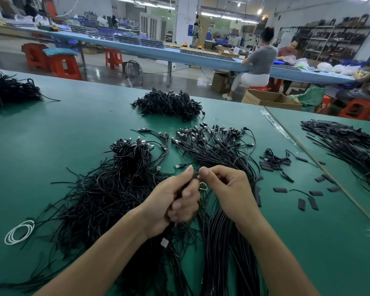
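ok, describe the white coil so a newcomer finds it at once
Start at the green table and go to its near left part, left of the tangled heap of black cables beside the left hand. The white coil lies flat as a ring of a few loops. It is the only white cable among black ones.

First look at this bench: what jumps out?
Dead centre, the left hand grips a black cable while the right hand pinches its end. Around them, heaps of black cables sprawl over the green table, with short black sleeve pieces scattered to the right.
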`<state>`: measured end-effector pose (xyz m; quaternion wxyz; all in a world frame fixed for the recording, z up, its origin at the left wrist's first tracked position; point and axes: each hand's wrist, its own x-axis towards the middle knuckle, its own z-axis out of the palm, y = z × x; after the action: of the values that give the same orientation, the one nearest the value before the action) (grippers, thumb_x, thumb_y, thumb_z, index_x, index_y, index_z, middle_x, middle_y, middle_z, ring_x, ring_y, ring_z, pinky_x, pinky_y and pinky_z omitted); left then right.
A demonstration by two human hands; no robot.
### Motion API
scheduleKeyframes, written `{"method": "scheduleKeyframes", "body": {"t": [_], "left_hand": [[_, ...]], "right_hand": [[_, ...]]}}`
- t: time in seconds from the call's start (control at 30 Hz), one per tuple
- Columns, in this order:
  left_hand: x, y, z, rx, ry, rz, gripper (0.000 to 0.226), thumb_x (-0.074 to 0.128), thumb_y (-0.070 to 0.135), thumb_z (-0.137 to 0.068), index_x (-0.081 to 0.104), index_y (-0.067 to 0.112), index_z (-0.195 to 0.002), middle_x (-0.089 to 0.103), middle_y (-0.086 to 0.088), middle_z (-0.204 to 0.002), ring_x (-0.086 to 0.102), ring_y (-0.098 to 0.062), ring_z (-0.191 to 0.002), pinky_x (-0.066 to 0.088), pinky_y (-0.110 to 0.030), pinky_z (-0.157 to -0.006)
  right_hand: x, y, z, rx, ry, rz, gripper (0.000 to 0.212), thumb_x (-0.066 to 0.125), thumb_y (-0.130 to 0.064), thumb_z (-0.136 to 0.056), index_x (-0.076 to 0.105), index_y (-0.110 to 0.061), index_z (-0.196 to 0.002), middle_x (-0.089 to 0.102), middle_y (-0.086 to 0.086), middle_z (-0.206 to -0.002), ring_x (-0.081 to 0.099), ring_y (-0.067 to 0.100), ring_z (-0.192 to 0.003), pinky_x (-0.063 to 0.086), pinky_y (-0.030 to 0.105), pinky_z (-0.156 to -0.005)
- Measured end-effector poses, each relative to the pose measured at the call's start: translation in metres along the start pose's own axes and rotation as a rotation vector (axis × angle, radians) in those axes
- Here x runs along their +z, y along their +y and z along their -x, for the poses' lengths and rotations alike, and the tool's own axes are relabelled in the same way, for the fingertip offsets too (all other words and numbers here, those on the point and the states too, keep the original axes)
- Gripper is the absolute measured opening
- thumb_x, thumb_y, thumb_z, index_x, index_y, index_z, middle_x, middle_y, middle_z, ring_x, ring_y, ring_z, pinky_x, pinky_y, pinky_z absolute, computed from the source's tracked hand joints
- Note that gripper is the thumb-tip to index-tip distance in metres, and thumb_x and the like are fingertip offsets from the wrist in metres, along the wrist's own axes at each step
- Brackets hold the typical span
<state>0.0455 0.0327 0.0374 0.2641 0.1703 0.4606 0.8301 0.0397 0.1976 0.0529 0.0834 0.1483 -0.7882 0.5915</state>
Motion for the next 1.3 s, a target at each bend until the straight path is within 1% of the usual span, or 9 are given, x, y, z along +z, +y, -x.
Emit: {"method": "scheduleKeyframes", "body": {"t": [0.17,0.33,0.53,0.67,0.83,1.0,1.1,1.2,1.3], "left_hand": [[0.002,0.011,-0.009,0.285,0.214,0.217,0.042,0.050,0.042,-0.095,0.072,0.015,-0.074,0.064,-0.002,-0.065,0.059,-0.009,-0.053,0.051,-0.019,-0.051],[-0.010,-0.005,-0.017,0.447,0.435,-0.451,0.040,0.047,0.037,-0.096,0.068,0.013,-0.119,0.074,-0.006,-0.113,0.069,-0.018,-0.109,0.056,-0.028,-0.090],[-0.018,-0.017,-0.012,0.323,0.361,-1.007,0.032,0.050,0.033,-0.101,0.065,0.023,-0.074,0.065,0.016,-0.068,0.058,0.003,-0.061,0.048,-0.020,-0.060],[-0.009,-0.012,-0.005,0.022,0.219,-0.761,0.062,0.036,0.053,-0.102,0.064,0.022,-0.057,0.050,0.007,-0.046,0.042,-0.007,-0.038,0.035,-0.018,-0.041],[-0.006,0.000,0.004,-0.148,-0.014,-0.412,0.056,0.037,0.062,-0.096,0.044,0.026,-0.055,0.037,0.008,-0.045,0.030,-0.007,-0.036,0.029,-0.016,-0.038],[-0.005,0.005,0.005,-0.162,-0.071,-0.205,0.050,0.045,0.054,-0.096,0.042,0.025,-0.054,0.050,0.001,-0.053,0.042,-0.008,-0.039,0.035,-0.017,-0.041],[-0.005,0.006,0.004,-0.139,-0.012,-0.252,0.049,0.046,0.053,-0.093,0.042,0.025,-0.054,0.052,-0.001,-0.057,0.044,-0.010,-0.045,0.037,-0.018,-0.046],[-0.004,0.005,0.004,-0.130,0.051,-0.418,0.050,0.048,0.056,-0.093,0.052,0.023,-0.056,0.053,0.001,-0.058,0.045,-0.010,-0.049,0.038,-0.018,-0.048],[-0.002,0.002,0.002,-0.104,0.107,-0.509,0.055,0.045,0.061,-0.095,0.046,0.024,-0.054,0.050,0.003,-0.057,0.042,-0.010,-0.049,0.036,-0.017,-0.047]], "right_hand": [[0.011,0.007,0.010,0.126,-0.184,0.195,0.024,0.057,-0.032,-0.100,0.071,-0.036,-0.080,0.053,-0.006,-0.056,0.038,0.012,-0.052,0.031,0.033,-0.051],[0.014,-0.003,0.018,0.077,-0.425,0.450,0.023,0.049,-0.019,-0.101,0.068,-0.016,-0.088,0.067,-0.002,-0.074,0.048,0.005,-0.051,0.036,0.017,-0.048],[-0.005,-0.010,0.015,-0.011,-0.326,0.525,0.020,0.067,-0.037,-0.092,0.072,-0.024,-0.078,0.067,-0.009,-0.072,0.059,0.004,-0.068,0.050,0.031,-0.067],[-0.015,-0.010,0.011,-0.031,-0.151,0.262,0.012,0.080,-0.030,-0.082,0.074,-0.022,-0.076,0.071,-0.006,-0.069,0.061,0.004,-0.062,0.052,0.027,-0.064],[-0.016,-0.008,0.010,0.011,-0.233,-0.033,0.023,0.076,-0.034,-0.079,0.065,-0.014,-0.083,0.059,0.018,-0.074,0.046,0.022,-0.065,0.041,0.040,-0.063],[-0.018,-0.007,0.009,0.033,-0.369,-0.061,0.020,0.067,-0.027,-0.090,0.059,-0.009,-0.094,0.059,0.001,-0.079,0.050,0.016,-0.073,0.045,0.029,-0.070],[-0.017,-0.006,0.008,0.018,-0.375,-0.018,0.012,0.064,-0.019,-0.096,0.056,-0.012,-0.101,0.052,0.020,-0.085,0.046,0.019,-0.074,0.042,0.036,-0.071],[-0.017,-0.008,0.010,0.020,-0.439,0.028,0.026,0.072,-0.033,-0.088,0.057,-0.035,-0.109,0.065,-0.009,-0.085,0.059,0.009,-0.079,0.052,0.030,-0.077],[-0.012,-0.008,0.010,-0.010,-0.355,0.097,0.018,0.071,-0.040,-0.090,0.063,-0.031,-0.104,0.074,-0.002,-0.090,0.070,0.018,-0.085,0.058,0.040,-0.081]]}}
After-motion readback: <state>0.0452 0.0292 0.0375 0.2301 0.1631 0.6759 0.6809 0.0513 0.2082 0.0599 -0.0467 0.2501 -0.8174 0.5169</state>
